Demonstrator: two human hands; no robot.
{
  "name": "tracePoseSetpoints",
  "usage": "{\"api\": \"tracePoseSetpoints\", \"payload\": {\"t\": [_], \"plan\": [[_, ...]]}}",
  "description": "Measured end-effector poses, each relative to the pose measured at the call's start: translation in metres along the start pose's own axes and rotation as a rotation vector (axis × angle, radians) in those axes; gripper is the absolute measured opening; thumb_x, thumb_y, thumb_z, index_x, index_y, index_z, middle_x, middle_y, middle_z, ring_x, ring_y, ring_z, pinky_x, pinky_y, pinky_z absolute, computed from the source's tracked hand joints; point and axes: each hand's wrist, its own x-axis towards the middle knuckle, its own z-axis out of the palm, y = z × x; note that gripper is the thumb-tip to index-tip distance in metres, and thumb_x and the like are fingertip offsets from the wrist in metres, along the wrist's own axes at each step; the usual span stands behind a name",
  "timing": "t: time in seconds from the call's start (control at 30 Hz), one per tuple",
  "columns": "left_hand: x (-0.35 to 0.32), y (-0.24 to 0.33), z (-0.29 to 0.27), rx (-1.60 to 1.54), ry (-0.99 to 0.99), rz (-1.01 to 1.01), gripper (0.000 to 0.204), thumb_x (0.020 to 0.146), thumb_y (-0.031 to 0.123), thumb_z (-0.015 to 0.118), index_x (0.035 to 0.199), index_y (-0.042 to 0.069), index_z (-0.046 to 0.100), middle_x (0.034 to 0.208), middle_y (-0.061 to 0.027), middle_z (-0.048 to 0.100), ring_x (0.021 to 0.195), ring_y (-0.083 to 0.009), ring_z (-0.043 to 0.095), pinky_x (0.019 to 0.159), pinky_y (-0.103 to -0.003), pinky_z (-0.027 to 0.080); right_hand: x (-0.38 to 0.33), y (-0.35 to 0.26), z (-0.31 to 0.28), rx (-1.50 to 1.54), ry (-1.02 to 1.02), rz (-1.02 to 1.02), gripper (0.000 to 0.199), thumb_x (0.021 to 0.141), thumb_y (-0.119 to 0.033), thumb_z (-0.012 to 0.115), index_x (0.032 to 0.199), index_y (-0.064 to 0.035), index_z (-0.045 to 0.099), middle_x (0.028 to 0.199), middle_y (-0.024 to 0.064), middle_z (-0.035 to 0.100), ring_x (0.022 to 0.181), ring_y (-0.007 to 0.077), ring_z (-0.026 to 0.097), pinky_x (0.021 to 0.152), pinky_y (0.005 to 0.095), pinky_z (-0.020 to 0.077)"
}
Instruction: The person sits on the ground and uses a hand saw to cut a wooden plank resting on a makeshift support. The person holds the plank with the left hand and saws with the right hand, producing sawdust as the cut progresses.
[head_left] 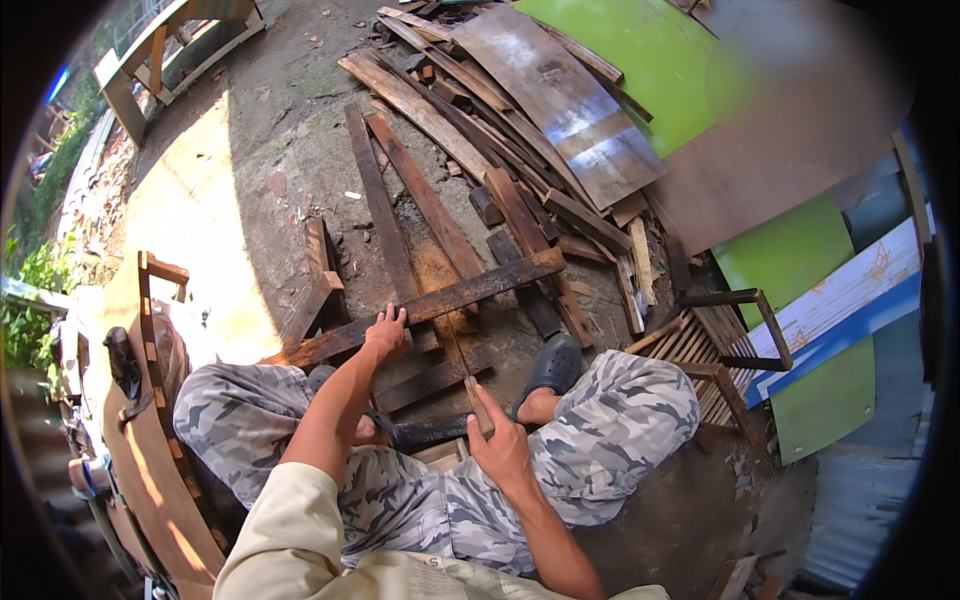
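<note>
A long dark wooden plank (pixel 480 286) lies slantwise in front of me, raised on other timber. My left hand (pixel 385 332) rests on top of it, fingers spread and pressing on the wood. In my right hand (pixel 498 450) is the wooden handle of a handsaw (pixel 478 404), fingers wrapped round it. Its thin blade, seen nearly edge-on, runs away from me to the plank's near edge; whether its teeth are in the wood I cannot tell. Pale sawdust (pixel 433 268) lies on the ground just beyond the plank.
Two long boards (pixel 425 195) extend away beneath the plank. A timber pile (pixel 520 120) with sheet panels (pixel 570 110) rises at the far right. A slatted wooden frame (pixel 700 370) stands right, a curved wooden piece (pixel 150 440) left. My clog (pixel 555 365) is close to the saw.
</note>
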Motion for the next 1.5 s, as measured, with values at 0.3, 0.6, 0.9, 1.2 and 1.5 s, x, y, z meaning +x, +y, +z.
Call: {"api": "tracePoseSetpoints", "payload": {"t": [0.3,0.6,0.9,1.2,1.5], "plan": [[0.012,0.020,0.016,0.175,0.081,0.057,0.064,0.098,0.025,0.055,0.151,-0.004,0.035,0.158,-0.0268,0.033,0.148,-0.0380,0.031,0.117,-0.048,0.033,0.008,-0.024,-0.008,0.014,-0.056,0.213,0.046,0.090,-0.010,0.064,0.136,-0.0084,0.061,0.116,0.0256,0.069,0.107,0.0420,0.067,0.090,0.0409,0.0543],[0.003,0.020,-0.003,-0.204,0.098,-0.135,0.125,0.075,0.064,0.078,0.162,0.010,0.006,0.165,-0.0276,0.006,0.154,-0.0416,0.003,0.121,-0.060,0.007,0.047,0.027,0.044,-0.002,-0.019,0.113,0.054,0.086,-0.005,0.059,0.140,-0.0096,0.059,0.113,0.0242,0.071,0.103,0.0367,0.071,0.086,0.0387,0.0546],[0.018,0.015,0.002,-0.240,-0.120,-0.119,0.142,0.065,0.072,0.081,0.162,0.013,-0.004,0.165,-0.0300,-0.013,0.151,-0.0500,-0.017,0.116,-0.069,-0.005,0.126,0.107,0.126,0.016,0.058,0.127,0.055,0.085,-0.005,0.059,0.139,-0.0134,0.061,0.110,0.0242,0.071,0.091,0.0381,0.073,0.075,0.0404,0.0559],[0.023,0.013,-0.008,-0.293,-0.177,-0.109,0.147,0.062,0.081,0.075,0.161,0.010,-0.006,0.163,-0.0327,-0.019,0.148,-0.0502,-0.024,0.115,-0.069,-0.008,0.135,0.120,0.125,0.255,-0.068,0.331,0.051,0.096,-0.013,0.060,0.146,-0.0148,0.054,0.101,0.0099,0.073,0.079,0.0188,0.068,0.071,0.0315,0.0546],[0.044,0.013,0.013,-0.444,-0.078,-0.219,0.121,0.079,0.084,0.053,0.163,0.014,0.002,0.167,-0.0223,-0.015,0.151,-0.0416,-0.026,0.116,-0.065,-0.014,0.178,0.093,0.124,0.128,-0.188,0.569,0.047,0.101,-0.026,0.056,0.147,-0.0217,0.055,0.094,0.0092,0.073,0.075,0.0149,0.067,0.070,0.0323,0.0541]]}}
